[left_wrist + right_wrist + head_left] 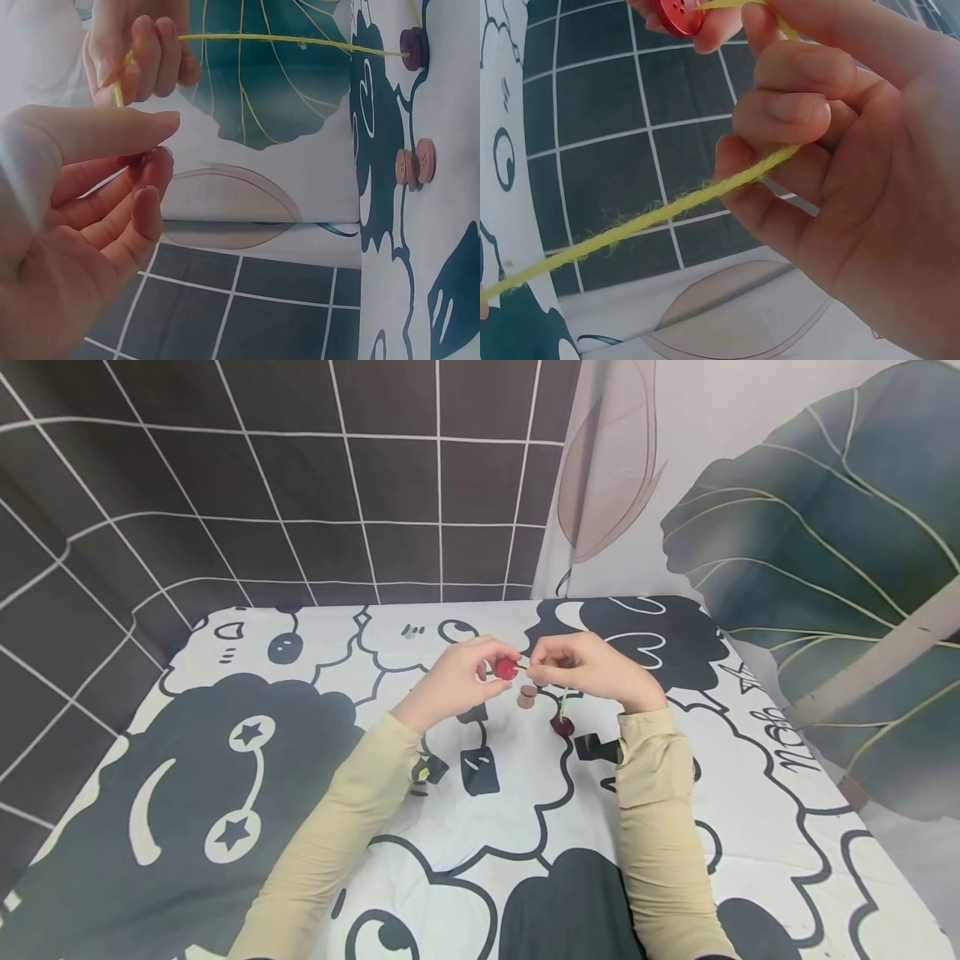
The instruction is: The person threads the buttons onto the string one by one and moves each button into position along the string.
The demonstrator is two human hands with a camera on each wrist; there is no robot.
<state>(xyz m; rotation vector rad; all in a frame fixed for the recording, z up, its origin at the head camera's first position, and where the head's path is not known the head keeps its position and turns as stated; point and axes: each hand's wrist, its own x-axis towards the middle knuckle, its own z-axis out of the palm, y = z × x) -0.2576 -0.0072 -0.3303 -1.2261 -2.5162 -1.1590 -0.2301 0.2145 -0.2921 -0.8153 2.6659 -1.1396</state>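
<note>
Between the fingertips and thumb of my left hand point(459, 681), a round red button point(506, 669) is held by its rim. In the right wrist view the button point(679, 15) shows small holes, with yellow yarn point(645, 219) at its face. My right hand point(592, 670) pinches the yarn close to the button, its other fingers curled. From the right hand the yarn hangs down to a dark red button point(562, 726) on the patterned sheet. A few brownish-pink buttons point(527, 696) stand together below the hands. In the left wrist view, my left fingers mostly hide the red button.
The black-and-white cartoon sheet point(465, 827) covers the surface under both arms. A dark grid-patterned cloth point(300, 477) hangs behind, next to a pale curtain with large leaves point(810, 527). A small dark patch with a yellow-green mark point(429, 770) lies near the left forearm.
</note>
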